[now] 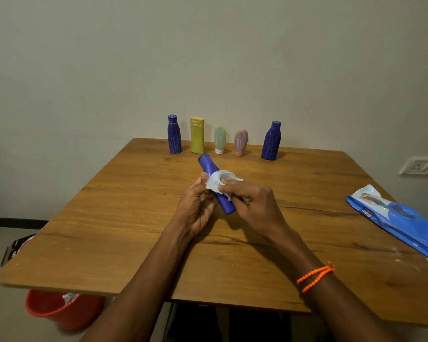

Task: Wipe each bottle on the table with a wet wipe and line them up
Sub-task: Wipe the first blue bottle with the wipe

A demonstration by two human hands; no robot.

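Observation:
Over the middle of the wooden table (109,238), my left hand (195,208) grips a blue bottle (209,167) that is tilted with its cap pointing away from me. My right hand (252,201) holds a white wet wipe (218,180) wrapped around the bottle's middle. Along the far edge stand a blue bottle (174,134), a yellow bottle (197,135), a small green tube (220,140) on its white cap, a small pink tube (241,143) and another blue bottle (271,141).
A blue wet-wipe pack (400,220) lies at the table's right edge. An orange bucket (59,312) with a used wipe in it sits on the floor under the near left corner. A dark box (15,248) is on the floor to the left. A wall socket (420,166) is at right.

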